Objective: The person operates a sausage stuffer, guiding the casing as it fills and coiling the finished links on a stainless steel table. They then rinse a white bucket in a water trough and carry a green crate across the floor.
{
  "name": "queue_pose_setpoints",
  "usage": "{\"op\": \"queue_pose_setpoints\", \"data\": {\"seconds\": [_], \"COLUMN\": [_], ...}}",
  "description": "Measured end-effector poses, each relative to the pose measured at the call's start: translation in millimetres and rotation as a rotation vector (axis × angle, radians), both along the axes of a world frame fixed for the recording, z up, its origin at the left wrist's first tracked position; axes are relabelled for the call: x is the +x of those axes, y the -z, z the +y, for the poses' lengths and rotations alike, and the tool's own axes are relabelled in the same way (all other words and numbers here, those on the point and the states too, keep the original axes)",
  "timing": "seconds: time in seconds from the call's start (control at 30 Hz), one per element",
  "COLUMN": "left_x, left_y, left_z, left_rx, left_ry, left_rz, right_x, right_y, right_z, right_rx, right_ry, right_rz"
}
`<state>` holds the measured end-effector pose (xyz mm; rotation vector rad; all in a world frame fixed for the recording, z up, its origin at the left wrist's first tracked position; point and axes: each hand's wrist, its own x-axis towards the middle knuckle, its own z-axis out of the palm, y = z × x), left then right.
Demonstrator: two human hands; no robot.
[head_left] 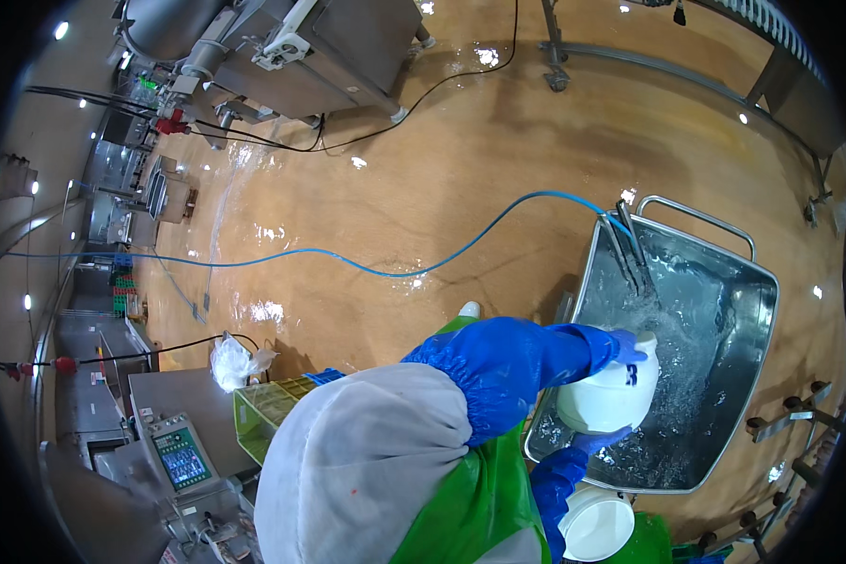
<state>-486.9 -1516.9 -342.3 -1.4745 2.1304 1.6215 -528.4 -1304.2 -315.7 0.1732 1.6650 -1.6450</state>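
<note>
Neither my left hand nor my right hand can be made out. Directly below me, a person in a white hood (357, 461), green apron and blue sleeves bends toward a steel tub (757, 367) of water. That person's blue-gloved upper hand (627, 348) is on the top of a white plastic container (603, 395); the other gloved hand (600, 440) is at its underside, over or in the water. A blue hose (404, 273) runs to metal pipes (620, 249) at the tub's far corner, where the water is churned. A white bucket (597, 526) stands beside the tub.
Steel machinery (338, 66) with cables is at the upper left. A control panel (183, 459) and yellow-green crate (254, 423) are at the lower left. Wheeled frames (559, 75) stand at the upper right and right edge (790, 414). The tan floor (376, 197) looks wet.
</note>
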Motion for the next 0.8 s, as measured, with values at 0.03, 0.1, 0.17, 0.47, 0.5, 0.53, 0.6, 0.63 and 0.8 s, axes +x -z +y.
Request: {"op": "queue_pose_setpoints", "data": {"seconds": [0.03,0.1,0.17,0.47,0.5,0.53,0.6,0.63,0.8], "left_x": [-5,-13,-9,128,151,175,268,320,636], "left_y": [4,-7,-41,-210,-187,-171,-166,-159,-50], "left_z": [4,30,73,77,80,80,51,31,6], "left_rx": [-0.047,-0.128,-0.18,-0.03,-0.05,-0.068,0.242,0.381,0.105], "left_ry": [0.047,0.102,0.153,0.129,-0.045,-0.213,-0.238,-0.239,-0.816], "left_rz": [0.004,0.005,0.04,0.47,0.516,0.564,0.525,0.551,0.582], "right_x": [5,13,24,80,90,103,138,159,343], "right_y": [7,22,31,-5,-10,-16,-25,-26,-80], "right_z": [2,14,28,39,32,25,10,-4,-114], "right_rx": [-0.045,-0.061,-0.024,0.115,0.118,0.117,0.103,0.083,-0.321], "right_ry": [-0.039,-0.083,-0.09,-0.253,-0.289,-0.324,-0.369,-0.426,-0.963], "right_rz": [0.001,0.031,0.06,0.107,0.116,0.125,0.144,0.158,0.236]}}
